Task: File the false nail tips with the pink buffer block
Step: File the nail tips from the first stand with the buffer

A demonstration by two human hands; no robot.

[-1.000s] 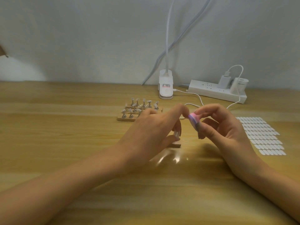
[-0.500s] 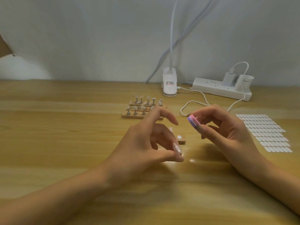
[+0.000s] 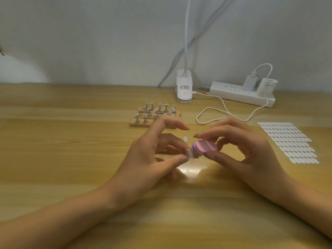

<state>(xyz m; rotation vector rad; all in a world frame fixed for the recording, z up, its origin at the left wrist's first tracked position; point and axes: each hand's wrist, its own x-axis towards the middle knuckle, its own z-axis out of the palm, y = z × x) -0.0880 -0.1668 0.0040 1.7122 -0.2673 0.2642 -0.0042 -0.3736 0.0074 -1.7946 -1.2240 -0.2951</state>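
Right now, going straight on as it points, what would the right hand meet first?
The right hand, holding the pink buffer block, would likely meet the false nail tip the left hand pinches.

The buffer block is pink with a purple edge, the table streaked yellow-brown wood.
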